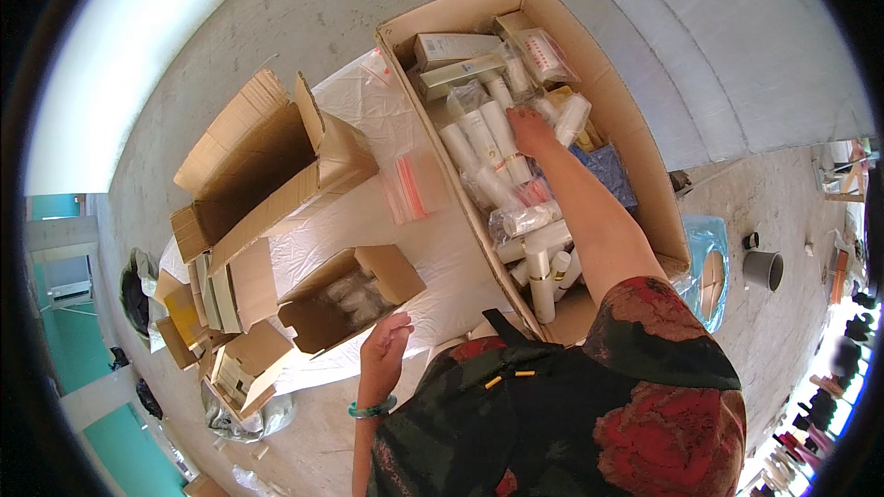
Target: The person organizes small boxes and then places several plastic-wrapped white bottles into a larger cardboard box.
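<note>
My right hand [532, 132] reaches into a large cardboard carton [658, 207] and rests among white cylindrical bottles, its fingers bent downward. Its fingertips are hidden, so a grip cannot be made out. Just left of it lies a white bottle [497, 125]; a plastic-wrapped white bottle [573, 120] is on its right. My left hand [387, 342] hovers by the near corner of a small open carton [398, 276], fingers loosely bent with nothing visible in them. Clear-wrapped items [354, 299] sit inside that small carton.
Flat product boxes [460, 74] and a blue plastic bag [608, 175] share the large carton. On the white sheet [442, 239] lie red-edged zip bags [405, 191]. An open brown carton [276, 170] stands at left, with smaller boxes [216, 299] nearby. A grey bucket [762, 270] stands right.
</note>
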The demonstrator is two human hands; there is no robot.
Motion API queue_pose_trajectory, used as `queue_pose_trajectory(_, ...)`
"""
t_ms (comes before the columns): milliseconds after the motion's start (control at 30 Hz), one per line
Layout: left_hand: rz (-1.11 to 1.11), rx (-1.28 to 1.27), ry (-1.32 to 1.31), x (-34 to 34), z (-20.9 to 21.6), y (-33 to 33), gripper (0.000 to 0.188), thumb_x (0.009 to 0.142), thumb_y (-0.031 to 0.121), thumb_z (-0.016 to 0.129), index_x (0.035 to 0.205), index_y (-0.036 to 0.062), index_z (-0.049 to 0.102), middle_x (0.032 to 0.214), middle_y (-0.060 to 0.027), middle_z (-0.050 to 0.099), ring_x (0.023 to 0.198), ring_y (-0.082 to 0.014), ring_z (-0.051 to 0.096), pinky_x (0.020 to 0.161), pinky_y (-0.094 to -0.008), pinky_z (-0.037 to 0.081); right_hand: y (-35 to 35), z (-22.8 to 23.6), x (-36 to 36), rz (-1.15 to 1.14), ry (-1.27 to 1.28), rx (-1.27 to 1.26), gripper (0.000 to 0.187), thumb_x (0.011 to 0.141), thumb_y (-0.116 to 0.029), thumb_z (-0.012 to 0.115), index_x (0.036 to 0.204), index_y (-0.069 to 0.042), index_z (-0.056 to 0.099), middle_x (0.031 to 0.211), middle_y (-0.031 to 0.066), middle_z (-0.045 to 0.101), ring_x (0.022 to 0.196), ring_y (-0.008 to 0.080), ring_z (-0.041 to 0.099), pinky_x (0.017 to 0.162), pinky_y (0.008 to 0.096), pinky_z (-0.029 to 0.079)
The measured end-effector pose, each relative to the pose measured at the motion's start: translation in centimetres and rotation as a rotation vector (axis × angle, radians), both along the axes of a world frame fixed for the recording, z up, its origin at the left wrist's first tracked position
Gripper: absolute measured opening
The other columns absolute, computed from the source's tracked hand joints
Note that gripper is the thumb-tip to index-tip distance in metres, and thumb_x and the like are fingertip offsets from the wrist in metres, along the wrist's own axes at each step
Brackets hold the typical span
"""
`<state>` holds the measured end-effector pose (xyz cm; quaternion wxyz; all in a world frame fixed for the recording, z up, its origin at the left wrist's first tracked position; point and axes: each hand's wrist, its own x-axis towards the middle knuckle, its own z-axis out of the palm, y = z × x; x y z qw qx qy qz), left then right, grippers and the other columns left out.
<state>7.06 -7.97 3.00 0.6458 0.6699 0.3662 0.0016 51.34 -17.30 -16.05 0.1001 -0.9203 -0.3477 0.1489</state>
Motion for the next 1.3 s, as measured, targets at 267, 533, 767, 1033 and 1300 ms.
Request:
queue_pose_trajectory(267,-0.004,0.065,-0.044,0.5,-0.5,-0.4,0.019,0.088,0.004,0.052,0.105,-0.0032,0.056,0.097,-0.0086,0.061,0.090,-0.0144,0.060,0.079,-0.0251,0.046,-0.1,1.5,0.5,-0.045,0.000,-0.119,0.028,0.076,-0.001,0.051,0.103,-0.004,0.060,0.121,0.0194,0.047,0.111,0.0374,0.046,0.092,0.0423,0.043)
queue_pose_trajectory(533,-0.019,-0.008,-0.071,1.5,0.6,0.4,0.024,0.091,0.010,0.050,0.110,-0.0015,0.055,0.103,-0.0094,0.060,0.094,-0.0175,0.059,0.082,-0.0293,0.046,-6.1,7.5,-1.7,-0.649,1.127,1.301,0.020,0.091,-0.010,0.047,0.108,-0.003,0.054,0.111,0.0074,0.054,0.099,0.0184,0.055,0.083,0.0312,0.050)
queue_pose_trajectory(767,0.001,-0.346,-0.249,5.7,2.9,1.1,0.032,0.091,0.014,0.050,0.120,-0.0001,0.048,0.108,-0.0117,0.058,0.096,-0.0197,0.058,0.084,-0.0323,0.047,-4.9,17.3,-13.7,-0.252,1.572,1.414,0.014,0.085,-0.001,0.053,0.097,-0.006,0.058,0.115,0.0086,0.054,0.104,0.0193,0.053,0.088,0.0329,0.046)
queue_pose_trajectory(1033,0.205,-0.796,-0.544,5.5,4.4,3.0,0.037,0.090,0.020,0.053,0.123,0.0050,0.045,0.115,-0.0098,0.056,0.104,-0.0205,0.055,0.088,-0.0378,0.046,-0.7,23.7,-24.1,0.506,0.867,0.908,0.019,0.078,0.003,0.055,0.093,-0.008,0.059,0.125,0.0078,0.046,0.118,0.0194,0.042,0.098,0.0332,0.033)
queue_pose_trajectory(1300,0.179,-0.735,-0.584,0.6,4.1,4.5,0.041,0.084,0.007,0.056,0.124,0.0044,0.045,0.119,-0.0088,0.054,0.110,-0.0208,0.052,0.093,-0.0394,0.042,0.9,24.0,-28.5,0.074,1.124,0.913,0.049,0.081,-0.017,0.062,0.125,-0.005,0.045,0.126,0.0106,0.046,0.118,0.0199,0.043,0.094,0.0338,0.038)
